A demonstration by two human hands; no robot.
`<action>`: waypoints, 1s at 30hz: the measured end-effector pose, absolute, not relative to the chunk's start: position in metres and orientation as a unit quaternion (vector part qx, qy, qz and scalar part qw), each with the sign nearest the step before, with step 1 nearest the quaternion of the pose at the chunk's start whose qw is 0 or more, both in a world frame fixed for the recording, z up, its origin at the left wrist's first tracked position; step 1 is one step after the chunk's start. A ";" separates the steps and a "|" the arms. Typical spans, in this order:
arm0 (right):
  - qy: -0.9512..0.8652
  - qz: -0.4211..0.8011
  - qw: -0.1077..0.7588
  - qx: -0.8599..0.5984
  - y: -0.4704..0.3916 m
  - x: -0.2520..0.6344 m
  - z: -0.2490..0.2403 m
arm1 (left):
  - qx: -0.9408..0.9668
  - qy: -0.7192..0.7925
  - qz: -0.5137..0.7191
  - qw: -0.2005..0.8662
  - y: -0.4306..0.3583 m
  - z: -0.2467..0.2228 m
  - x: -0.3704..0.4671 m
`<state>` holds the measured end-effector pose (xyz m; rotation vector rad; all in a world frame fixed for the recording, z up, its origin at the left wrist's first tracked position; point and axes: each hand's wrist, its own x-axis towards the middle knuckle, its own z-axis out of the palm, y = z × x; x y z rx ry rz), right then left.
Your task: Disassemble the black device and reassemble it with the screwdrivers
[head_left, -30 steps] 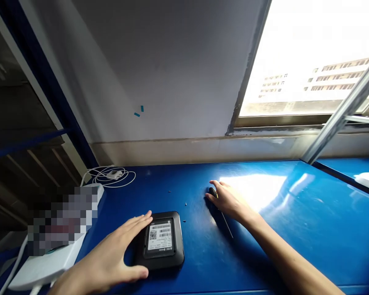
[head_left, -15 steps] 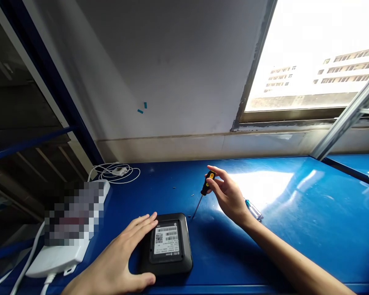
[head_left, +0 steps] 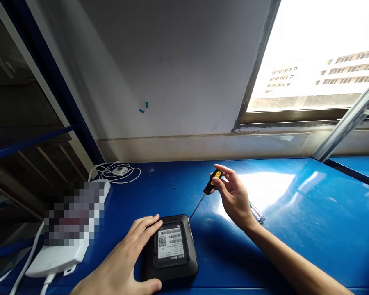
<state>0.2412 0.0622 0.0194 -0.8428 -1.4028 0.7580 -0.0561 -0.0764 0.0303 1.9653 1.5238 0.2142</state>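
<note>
One blue surface (head_left: 295,229) spreads below my view. My left hand (head_left: 126,250) rests fingers and thumb apart over the left side of the black device (head_left: 171,248), which lies flat, slightly further right than half a second ago. My right hand (head_left: 236,198) is clamped on the screwdriver (head_left: 208,188); its tip has moved from the surface to the device's upper right edge, contact unclear. I now see two tiny screws (head_left: 193,196), where three showed.

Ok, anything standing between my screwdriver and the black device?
Nothing visible: the screwdriver in your right hand points down to the far right corner of the black device, your left hand rests on its left side, and two small screws lie off that line.
</note>
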 end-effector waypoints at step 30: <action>-0.628 0.317 0.635 -0.321 0.049 0.236 0.025 | 0.728 0.569 0.188 0.332 -0.084 0.019 -0.035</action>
